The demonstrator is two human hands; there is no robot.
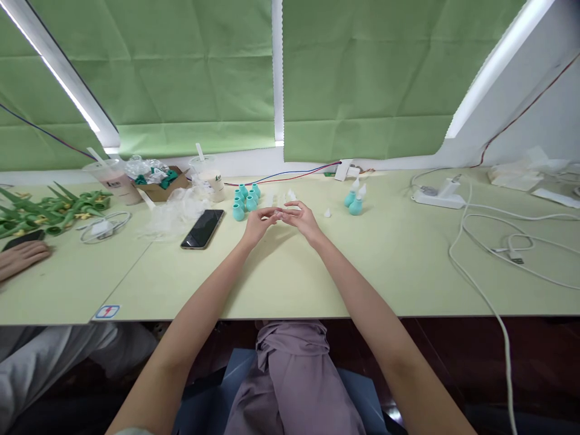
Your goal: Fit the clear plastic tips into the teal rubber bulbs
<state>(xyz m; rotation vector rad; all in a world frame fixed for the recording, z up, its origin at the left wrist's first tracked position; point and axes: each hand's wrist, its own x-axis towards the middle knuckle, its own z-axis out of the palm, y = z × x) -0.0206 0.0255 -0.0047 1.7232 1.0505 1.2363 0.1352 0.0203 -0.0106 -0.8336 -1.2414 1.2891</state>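
Note:
My left hand [260, 226] and my right hand [302, 222] meet over the table, fingertips pinched together. Whatever lies between them is too small to make out. Just behind my left hand stand several small turquoise vase-shaped pieces [238, 211] with open tops. White pointed pieces [291, 195] lie beyond my fingers, partly hidden by them. Right of my right hand a single small white piece [327, 213] rests on the table. Farther right, two turquoise vase-shaped pieces [356, 207] carry white flame-shaped tips [361, 191].
A phone [203, 229] lies left of my hands, beside crumpled clear plastic [172, 211]. Behind are drink cups [211, 178] and a cardboard box [165, 190]. At right sit a power strip [437, 198] and loose white cables [483, 290]. Another person's hand [22, 258] rests at far left.

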